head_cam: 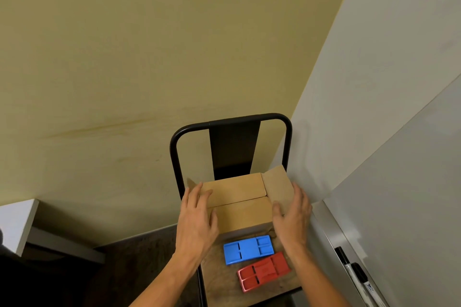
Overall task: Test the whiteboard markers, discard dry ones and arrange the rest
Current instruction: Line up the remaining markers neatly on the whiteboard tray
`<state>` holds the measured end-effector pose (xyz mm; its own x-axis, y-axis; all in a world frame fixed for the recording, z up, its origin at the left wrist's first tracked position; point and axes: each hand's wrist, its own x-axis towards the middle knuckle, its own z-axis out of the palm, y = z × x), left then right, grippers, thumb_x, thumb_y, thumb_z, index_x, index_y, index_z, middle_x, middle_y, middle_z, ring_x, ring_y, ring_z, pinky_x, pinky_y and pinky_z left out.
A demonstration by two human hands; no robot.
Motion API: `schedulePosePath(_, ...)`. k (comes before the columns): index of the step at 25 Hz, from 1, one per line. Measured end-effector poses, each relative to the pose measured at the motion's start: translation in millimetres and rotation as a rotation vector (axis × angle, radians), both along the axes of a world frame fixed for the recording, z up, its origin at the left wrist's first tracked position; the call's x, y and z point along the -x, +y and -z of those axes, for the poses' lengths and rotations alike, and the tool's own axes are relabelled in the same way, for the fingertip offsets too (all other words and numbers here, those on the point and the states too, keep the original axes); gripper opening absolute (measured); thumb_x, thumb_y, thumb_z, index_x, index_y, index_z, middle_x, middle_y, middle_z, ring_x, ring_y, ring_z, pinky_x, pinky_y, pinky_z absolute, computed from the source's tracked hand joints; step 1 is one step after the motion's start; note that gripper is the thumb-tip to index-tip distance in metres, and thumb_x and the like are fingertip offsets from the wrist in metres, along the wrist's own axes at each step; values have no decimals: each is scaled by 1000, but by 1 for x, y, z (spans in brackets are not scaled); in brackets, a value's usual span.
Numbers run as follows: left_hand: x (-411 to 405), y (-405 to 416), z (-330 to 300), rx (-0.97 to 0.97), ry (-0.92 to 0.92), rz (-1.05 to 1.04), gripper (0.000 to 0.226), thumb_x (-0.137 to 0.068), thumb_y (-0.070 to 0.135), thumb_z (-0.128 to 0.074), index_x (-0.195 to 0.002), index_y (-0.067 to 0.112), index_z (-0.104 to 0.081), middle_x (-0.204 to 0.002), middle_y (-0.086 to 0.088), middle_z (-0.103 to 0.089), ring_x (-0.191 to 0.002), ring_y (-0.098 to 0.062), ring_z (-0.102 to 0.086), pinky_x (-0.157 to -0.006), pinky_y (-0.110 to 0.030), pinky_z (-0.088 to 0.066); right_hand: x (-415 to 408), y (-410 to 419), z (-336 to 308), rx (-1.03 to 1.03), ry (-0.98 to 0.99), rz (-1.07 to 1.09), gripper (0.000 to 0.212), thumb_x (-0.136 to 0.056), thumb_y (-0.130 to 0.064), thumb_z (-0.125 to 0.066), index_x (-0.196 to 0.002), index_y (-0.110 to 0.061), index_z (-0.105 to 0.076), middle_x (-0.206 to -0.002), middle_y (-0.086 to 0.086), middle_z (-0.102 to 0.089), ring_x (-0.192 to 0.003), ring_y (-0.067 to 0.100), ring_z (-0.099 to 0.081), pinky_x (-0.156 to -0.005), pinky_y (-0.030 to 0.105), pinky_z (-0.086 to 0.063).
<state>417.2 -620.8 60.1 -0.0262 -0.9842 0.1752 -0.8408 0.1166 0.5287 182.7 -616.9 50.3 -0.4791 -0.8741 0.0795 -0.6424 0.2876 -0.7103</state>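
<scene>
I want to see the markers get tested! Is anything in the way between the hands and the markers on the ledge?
Nothing visible blocks them. The markers lie in the whiteboard tray, to the right of the right hand. Both hands, the left hand too, are on the cardboard box.

I see two whiteboard markers (359, 279) with black caps lying side by side in the whiteboard's metal tray (331, 229).
</scene>
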Motion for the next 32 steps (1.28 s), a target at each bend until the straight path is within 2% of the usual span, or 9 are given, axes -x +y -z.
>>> schedulePosePath(4,18,6,-5,13,84,123,52,-92,21,-63,-141,20,-45,-159,1,-25,-146,-15,-25,-118,-35,-29,-9,9,-1,114,17,-120,67,-89,-17,-66,-148,-23,-36,-145,2,-42,-132,17,-42,-104,36,-46)
schedulePosePath(7,25,4,6,-102,62,192,62,-95,34,-55,-151,18,-31,-162,0,-18,-148,-17,-24,-119,-38,-31,-23,15,4,26,80,-321,62,-95,-28,-59,-151,-26,-31,-153,-3,-36,-138,10,-39,-109,31,-43)
schedulePosePath(13,28,4,34,-259,-243,389,86,-97,51,-44,-156,10,4,-163,-7,10,-152,-23,5,-121,-36,5,-42,18,20,-291,416,-618,71,-101,-44,-46,-158,-17,-12,-168,3,-9,-154,18,-1,-124,34,-4)
schedulePosePath(15,27,6,44,-251,-292,407,84,-98,52,-41,-156,6,-1,-161,-11,9,-151,-25,4,-120,-37,4,-43,17,21,-347,455,-647,73,-102,-45,-42,-159,-15,-6,-168,5,0,-154,20,7,-123,35,3)
schedulePosePath(18,25,7,58,-213,-435,414,81,-91,56,-45,-149,1,-32,-157,-19,-28,-145,-31,-30,-123,-45,-17,-44,18,25,-420,515,-660,77,-100,-58,-21,-159,-14,2,-166,5,10,-152,21,14,-121,37,9)
schedulePosePath(21,25,8,63,-208,-471,445,85,-85,55,-57,-146,-1,-38,-154,-22,-32,-142,-35,-36,-117,-45,-5,-43,16,30,-454,579,-694,95,-81,-66,10,-158,-12,5,-166,7,12,-151,23,17,-122,39,10)
schedulePosePath(24,26,10,58,-218,-499,444,83,-84,51,-57,-144,-3,-40,-153,-24,-33,-141,-36,-37,-117,-46,-6,-39,15,30,-444,584,-701,96,-79,-68,9,-158,-12,5,-166,7,12,-151,22,16,-122,38,9)
schedulePosePath(28,27,10,53,-162,-470,415,75,-83,46,-54,-140,-4,-47,-150,-23,-37,-138,-34,-41,-114,-47,-34,-41,16,21,-373,570,-658,90,-85,-65,3,-158,-13,-5,-167,6,-2,-154,21,3,-123,38,2)
schedulePosePath(32,30,10,45,-99,-386,419,74,-87,36,-60,-146,-3,-38,-155,-23,-30,-143,-32,-33,-114,-44,-31,-46,19,18,-308,528,-572,84,-90,-64,-2,-158,-15,-10,-167,5,-12,-154,20,-4,-124,36,-5)
